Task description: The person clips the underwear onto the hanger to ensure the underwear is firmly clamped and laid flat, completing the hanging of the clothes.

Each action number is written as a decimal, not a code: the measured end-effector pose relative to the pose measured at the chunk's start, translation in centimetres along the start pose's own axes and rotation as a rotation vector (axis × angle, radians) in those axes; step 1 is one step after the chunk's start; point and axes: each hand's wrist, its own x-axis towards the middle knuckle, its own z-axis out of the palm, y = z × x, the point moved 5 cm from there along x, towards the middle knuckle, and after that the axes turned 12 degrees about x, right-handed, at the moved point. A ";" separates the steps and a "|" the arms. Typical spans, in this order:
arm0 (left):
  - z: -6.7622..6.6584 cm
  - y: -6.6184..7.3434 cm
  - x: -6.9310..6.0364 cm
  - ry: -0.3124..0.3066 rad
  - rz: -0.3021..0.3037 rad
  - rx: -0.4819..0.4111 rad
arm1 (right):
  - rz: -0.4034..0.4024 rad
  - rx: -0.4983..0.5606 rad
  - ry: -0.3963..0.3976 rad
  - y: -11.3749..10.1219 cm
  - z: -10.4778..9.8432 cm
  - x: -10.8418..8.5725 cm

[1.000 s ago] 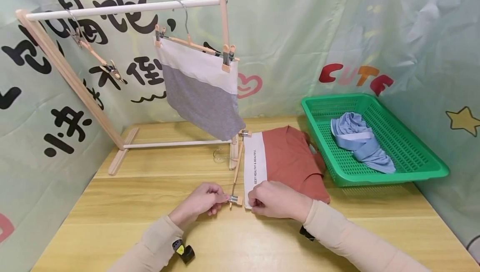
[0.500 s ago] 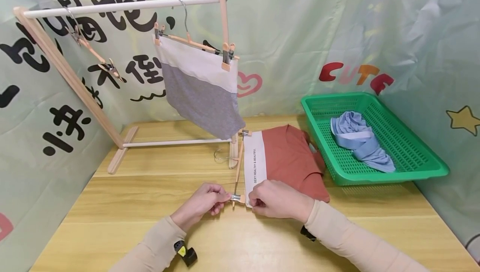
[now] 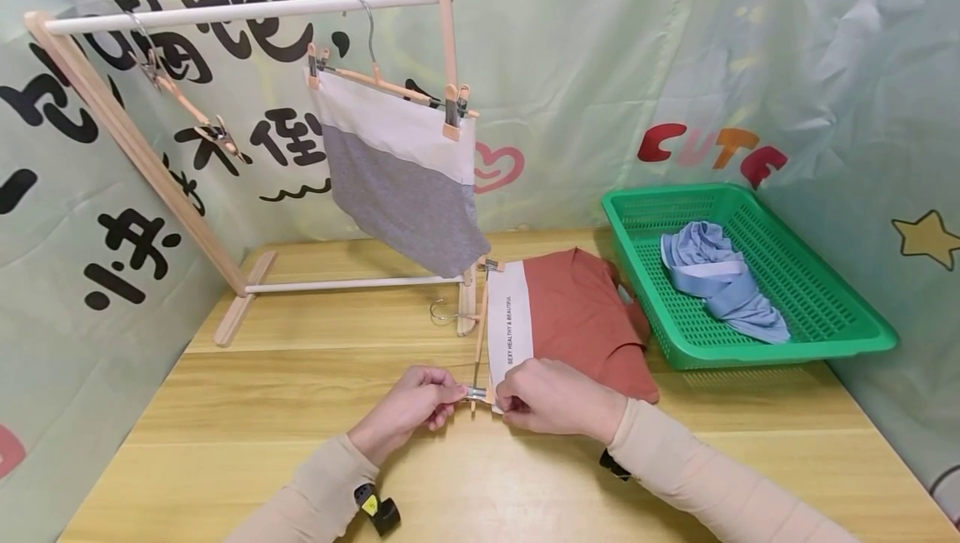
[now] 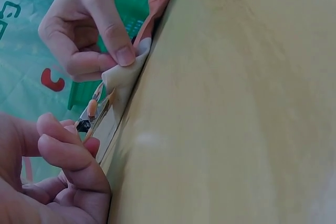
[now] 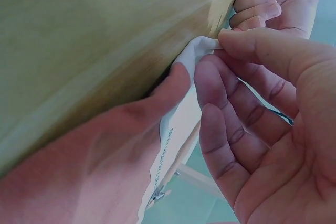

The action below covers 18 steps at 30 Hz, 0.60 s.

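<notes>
Rust-red underpants (image 3: 581, 314) with a white waistband (image 3: 510, 297) lie flat on the table. Along the waistband runs a clip hanger (image 3: 482, 326), its far clip (image 3: 491, 265) at the band's far corner. My left hand (image 3: 415, 403) pinches the near clip (image 3: 477, 394) between thumb and finger. Just right of it, my right hand (image 3: 553, 397) pinches the band's near corner, which the right wrist view shows folded between thumb and fingertips. In the left wrist view the clip's spread ends meet the edge of the white band (image 4: 123, 77); how deep the cloth sits between them is unclear.
A wooden rack (image 3: 247, 14) at the back left carries a bare clip hanger (image 3: 187, 102) and grey underpants (image 3: 405, 185) clipped to another hanger. To the right stands a green basket (image 3: 847, 335) holding blue underpants (image 3: 720, 285).
My left hand has moved slightly right, bringing the near clip up to the waistband's corner. The right hand stays in place with the corner in its fingers.
</notes>
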 end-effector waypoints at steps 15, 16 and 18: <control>-0.1 0.1 0.1 0.052 -0.019 0.028 | 0.005 -0.043 0.015 -0.3 -0.1 -0.1; -0.1 0.1 0.1 0.057 -0.019 0.029 | 0.005 -0.048 0.019 -0.3 -0.1 -0.1; 0.0 0.1 0.1 0.059 -0.022 0.027 | 0.004 -0.056 0.024 -0.3 -0.1 -0.1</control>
